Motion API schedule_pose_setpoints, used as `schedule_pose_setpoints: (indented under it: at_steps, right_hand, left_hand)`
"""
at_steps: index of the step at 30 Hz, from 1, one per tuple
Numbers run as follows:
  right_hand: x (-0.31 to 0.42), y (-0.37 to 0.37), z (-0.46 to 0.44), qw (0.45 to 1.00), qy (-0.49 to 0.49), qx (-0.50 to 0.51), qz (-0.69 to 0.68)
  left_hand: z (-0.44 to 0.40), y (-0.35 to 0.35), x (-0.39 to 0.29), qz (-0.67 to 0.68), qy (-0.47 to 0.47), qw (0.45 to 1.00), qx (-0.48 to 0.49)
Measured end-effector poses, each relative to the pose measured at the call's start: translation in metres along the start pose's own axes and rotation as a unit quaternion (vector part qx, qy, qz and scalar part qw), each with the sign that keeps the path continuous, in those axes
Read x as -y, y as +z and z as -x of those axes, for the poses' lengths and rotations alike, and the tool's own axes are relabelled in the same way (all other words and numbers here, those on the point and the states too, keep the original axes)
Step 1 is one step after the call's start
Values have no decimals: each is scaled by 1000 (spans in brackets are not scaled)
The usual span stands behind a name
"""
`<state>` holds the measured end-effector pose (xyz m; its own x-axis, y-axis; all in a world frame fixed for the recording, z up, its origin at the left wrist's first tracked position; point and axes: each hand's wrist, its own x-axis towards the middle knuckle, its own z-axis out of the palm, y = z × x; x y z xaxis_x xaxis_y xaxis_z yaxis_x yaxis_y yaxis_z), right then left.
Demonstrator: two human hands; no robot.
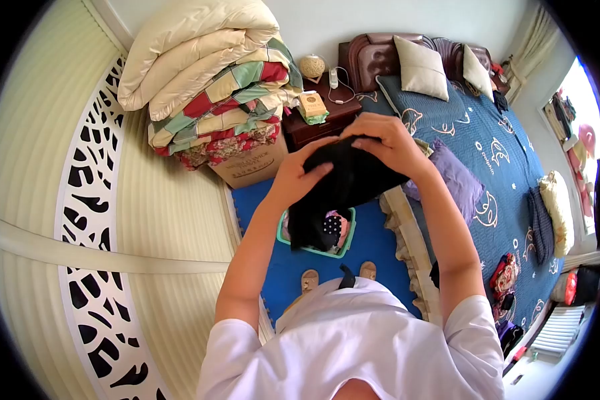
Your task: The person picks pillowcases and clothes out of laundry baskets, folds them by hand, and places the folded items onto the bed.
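Observation:
Both of my hands hold up a piece of black cloth [347, 175], likely a garment, though its exact kind does not show. My left hand [301, 172] grips its left edge, thumb on the near side. At the upper right edge, my right hand [390, 145] pinches the cloth with the fingers behind it. One end of the cloth hangs down over a green plastic basket [343, 251] on the floor, hiding part of it. Inside the basket lies a dark polka-dot cloth [332, 225] beside pink fabric.
A bed with a blue dolphin-print cover [507, 180] stands on the right, with a purple pillow [455, 180] near its edge. Folded quilts [213, 80] are piled on a cardboard box [250, 165]. A brown nightstand [333, 110] is behind. Sliding doors [167, 193] line the left.

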<state>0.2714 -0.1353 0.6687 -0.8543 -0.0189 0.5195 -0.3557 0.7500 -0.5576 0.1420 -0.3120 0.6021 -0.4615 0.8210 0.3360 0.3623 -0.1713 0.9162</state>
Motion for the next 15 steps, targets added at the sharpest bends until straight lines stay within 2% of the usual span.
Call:
schedule_pose_setpoints:
  at_steps: [1, 3, 6, 7, 9, 10, 11, 13, 15]
  right_hand:
    - [-1, 3, -4, 1000, 2, -3, 1]
    - [-8, 10, -7, 993, -7, -102, 62]
    - [-14, 10, -1, 980, -4, -188, 67]
    - [-15, 8, 2, 971, 2, -234, 58]
    - [-13, 1, 13, 970, 28, -236, 57]
    - [-11, -2, 19, 970, 74, -229, 17]
    - [-10, -6, 26, 968, 118, -222, -24]
    - [-14, -10, 40, 968, 117, -222, -27]
    - [-19, -14, 54, 960, 183, -201, -65]
  left_hand:
    - [-5, -1, 8, -11, -4, 999, 30]
    - [-11, -4, 23, -14, -19, 1000, 5]
    - [-14, -14, 22, 180, -68, 979, -72]
    - [-16, -18, 22, 178, -66, 979, -69]
    - [-19, -30, 19, 261, -42, 954, -143]
    - [-19, -36, 14, 300, -59, 938, -162]
    - [-21, -41, 9, 298, -56, 939, -160]
    - [-24, -51, 3, 338, -31, 913, -224]
    - [-24, -62, 4, 342, -27, 912, -226]
